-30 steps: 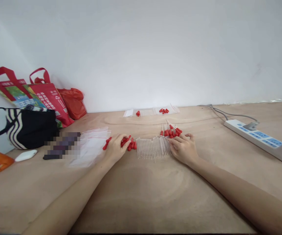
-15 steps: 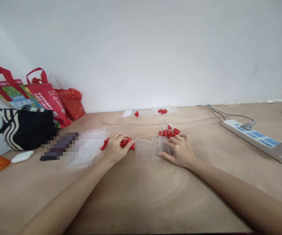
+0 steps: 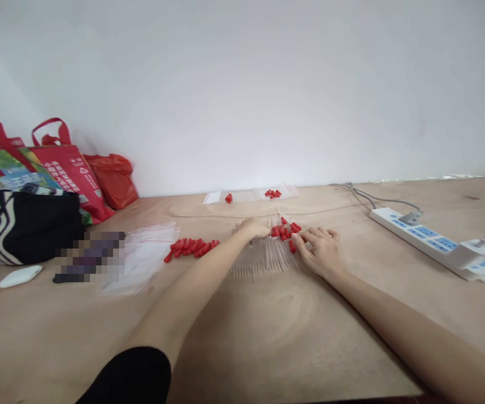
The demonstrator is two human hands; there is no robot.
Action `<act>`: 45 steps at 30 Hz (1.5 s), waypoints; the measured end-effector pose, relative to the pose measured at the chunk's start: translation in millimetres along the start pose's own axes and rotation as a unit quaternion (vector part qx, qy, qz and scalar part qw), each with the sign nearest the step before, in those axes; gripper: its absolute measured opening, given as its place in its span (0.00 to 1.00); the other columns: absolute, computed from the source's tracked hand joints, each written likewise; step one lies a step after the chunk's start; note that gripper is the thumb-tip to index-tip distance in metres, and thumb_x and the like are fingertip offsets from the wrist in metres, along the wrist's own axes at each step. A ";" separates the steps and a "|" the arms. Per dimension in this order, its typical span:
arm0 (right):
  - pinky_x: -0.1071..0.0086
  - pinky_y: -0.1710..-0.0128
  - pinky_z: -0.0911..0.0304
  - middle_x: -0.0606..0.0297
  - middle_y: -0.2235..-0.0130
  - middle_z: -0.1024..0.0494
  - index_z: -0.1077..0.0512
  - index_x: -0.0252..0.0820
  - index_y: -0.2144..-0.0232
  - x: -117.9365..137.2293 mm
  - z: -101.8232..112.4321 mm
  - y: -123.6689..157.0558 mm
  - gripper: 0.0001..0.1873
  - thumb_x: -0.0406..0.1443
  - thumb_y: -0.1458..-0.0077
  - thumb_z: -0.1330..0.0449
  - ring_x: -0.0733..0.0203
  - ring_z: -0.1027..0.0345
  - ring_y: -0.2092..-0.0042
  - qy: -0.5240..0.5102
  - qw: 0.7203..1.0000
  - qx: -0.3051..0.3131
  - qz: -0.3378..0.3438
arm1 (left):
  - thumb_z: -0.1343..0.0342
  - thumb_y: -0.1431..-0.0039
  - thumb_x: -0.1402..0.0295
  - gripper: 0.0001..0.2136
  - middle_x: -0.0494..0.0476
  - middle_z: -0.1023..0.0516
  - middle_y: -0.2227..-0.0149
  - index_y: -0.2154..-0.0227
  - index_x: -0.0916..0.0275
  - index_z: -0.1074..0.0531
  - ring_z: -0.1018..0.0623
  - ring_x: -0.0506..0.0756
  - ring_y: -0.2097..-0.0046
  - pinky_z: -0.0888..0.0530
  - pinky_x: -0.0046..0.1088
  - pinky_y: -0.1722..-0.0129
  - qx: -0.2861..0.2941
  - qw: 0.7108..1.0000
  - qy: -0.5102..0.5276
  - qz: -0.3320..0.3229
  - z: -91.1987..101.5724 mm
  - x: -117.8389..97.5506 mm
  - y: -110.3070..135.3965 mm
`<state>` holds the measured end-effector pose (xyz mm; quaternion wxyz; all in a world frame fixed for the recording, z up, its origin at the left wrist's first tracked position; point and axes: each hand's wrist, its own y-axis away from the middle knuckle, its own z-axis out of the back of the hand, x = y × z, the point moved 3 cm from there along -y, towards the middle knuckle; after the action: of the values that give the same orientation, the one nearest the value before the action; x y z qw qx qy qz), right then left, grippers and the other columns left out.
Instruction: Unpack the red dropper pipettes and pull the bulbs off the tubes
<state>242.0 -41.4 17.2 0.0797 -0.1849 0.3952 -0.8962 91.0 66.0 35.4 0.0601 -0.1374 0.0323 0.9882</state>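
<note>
My left hand [image 3: 253,229] reaches over the back of a row of thin clear glass tubes [image 3: 263,259]. Its fingers are bent toward a cluster of red-bulbed droppers [image 3: 283,229] and are mostly hidden and smeared. Right of the tubes, my right hand [image 3: 321,251] has its fingers curled, thumb and forefinger at a red rubber bulb [image 3: 292,247] by the tubes' right end. Whether a tube is joined to this bulb cannot be made out. A heap of loose red rubber bulbs [image 3: 189,247] lies left of my left forearm, untouched.
Clear zip bags [image 3: 141,258] lie left of the bulbs, beside a blurred dark object [image 3: 91,258] and a white case [image 3: 20,276]. Another bag [image 3: 246,195] with red bulbs lies near the wall. A power strip [image 3: 431,238] is at right, shopping bags [image 3: 69,174] at left.
My left hand has left the loose red bulbs and moved right, over the tubes. My right hand has lifted off the tubes and shifted right to a red bulb. The view has shifted slightly.
</note>
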 end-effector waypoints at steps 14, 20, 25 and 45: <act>0.64 0.58 0.48 0.56 0.58 0.30 0.33 0.40 0.55 18.1 1.6 4.8 0.18 0.42 0.47 0.47 0.58 0.38 0.56 -0.063 0.990 -0.023 0.125 | 0.51 0.49 0.67 0.05 0.54 0.25 0.70 0.73 0.62 0.32 0.27 0.55 0.64 0.39 0.34 0.60 -0.252 0.936 -0.027 -0.244 37.2 45.8 78.3; 0.55 0.48 0.59 0.61 0.55 0.28 0.35 0.44 0.53 54.2 5.5 15.7 0.21 0.45 0.48 0.47 0.54 0.41 0.50 -0.036 0.967 0.007 0.253 | 0.50 0.48 0.70 0.03 0.52 0.24 0.74 0.75 0.62 0.33 0.28 0.53 0.68 0.40 0.35 0.61 -0.352 0.836 -0.070 -0.415 14.4 71.8 130.2; 0.55 0.48 0.61 0.69 0.73 0.25 0.30 0.46 0.62 58.9 -2.3 20.2 0.10 0.38 0.46 0.47 0.62 0.35 0.61 -0.047 0.961 -0.013 0.271 | 0.48 0.49 0.71 0.03 0.50 0.24 0.75 0.76 0.62 0.33 0.28 0.52 0.69 0.39 0.35 0.61 -0.377 0.814 -0.046 -0.440 9.9 66.4 132.9; 0.58 0.52 0.60 0.73 0.83 0.33 0.28 0.47 0.72 68.4 8.2 24.9 0.12 0.35 0.44 0.52 0.67 0.40 0.70 -0.065 0.947 0.025 0.314 | 0.52 0.42 0.69 0.09 0.47 0.22 0.71 0.74 0.58 0.29 0.28 0.50 0.68 0.41 0.35 0.58 -0.295 0.826 -0.063 -0.476 7.9 65.1 142.8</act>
<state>182.4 -83.5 22.3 0.3867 -0.1072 0.4045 -0.8218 8.5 -67.7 31.9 0.4814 -0.0846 -0.3341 0.8059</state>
